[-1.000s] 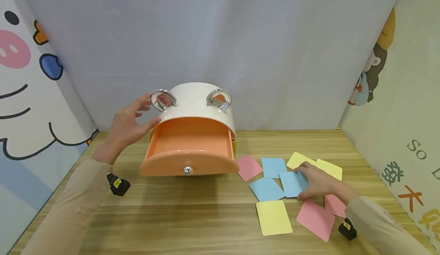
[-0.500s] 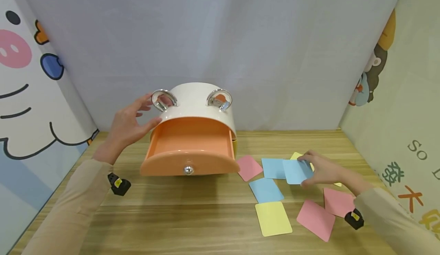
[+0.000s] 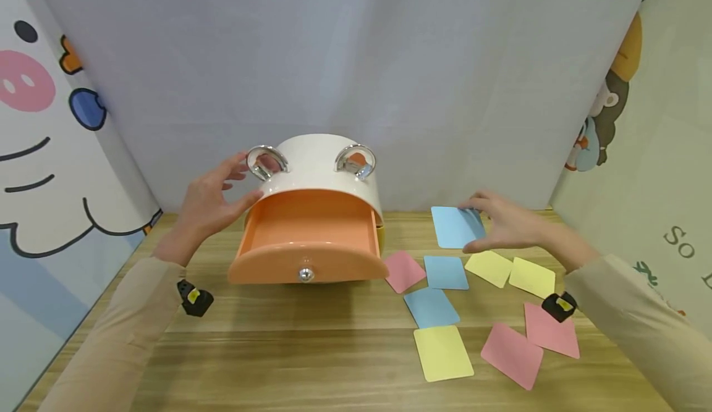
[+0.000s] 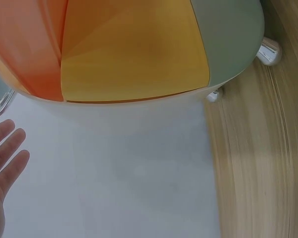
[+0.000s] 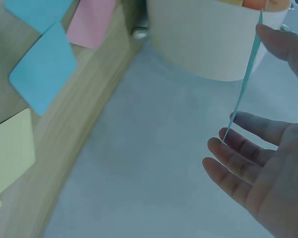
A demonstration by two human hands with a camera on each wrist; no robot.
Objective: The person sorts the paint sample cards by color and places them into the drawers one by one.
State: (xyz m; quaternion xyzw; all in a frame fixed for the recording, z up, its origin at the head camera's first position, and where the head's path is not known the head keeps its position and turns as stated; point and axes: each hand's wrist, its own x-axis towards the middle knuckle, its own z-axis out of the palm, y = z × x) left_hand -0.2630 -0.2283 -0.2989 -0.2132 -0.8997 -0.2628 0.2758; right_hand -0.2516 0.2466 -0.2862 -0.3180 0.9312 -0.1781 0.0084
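In the head view my left hand (image 3: 208, 205), fingers spread, is at the left side of a small white cabinet (image 3: 317, 152), thumb at its upper edge. The cabinet's orange top drawer (image 3: 306, 264) is pulled out and bare inside. A square blue card (image 3: 453, 227) with rounded corners is held up off the table by my right hand (image 3: 508, 220). From the right wrist view, that blue card (image 5: 246, 79) stands edge-on, pinched between thumb and fingers. Below the orange drawer, yellow (image 4: 134, 49) and green (image 4: 228, 39) drawer fronts show in the left wrist view.
On the wooden table (image 3: 267, 350) lie several loose cards: blue (image 3: 446, 272), pink (image 3: 512, 355) and yellow (image 3: 443, 353). Chrome rings (image 3: 355, 161) stick up from the cabinet's top. A pale cloth wall (image 3: 445, 91) closes the back, with printed panels (image 3: 50, 214) at the sides.
My right hand has lifted the blue card off the table and carried it up and slightly left, uncovering the yellow cards. My left hand and the drawer stay put.
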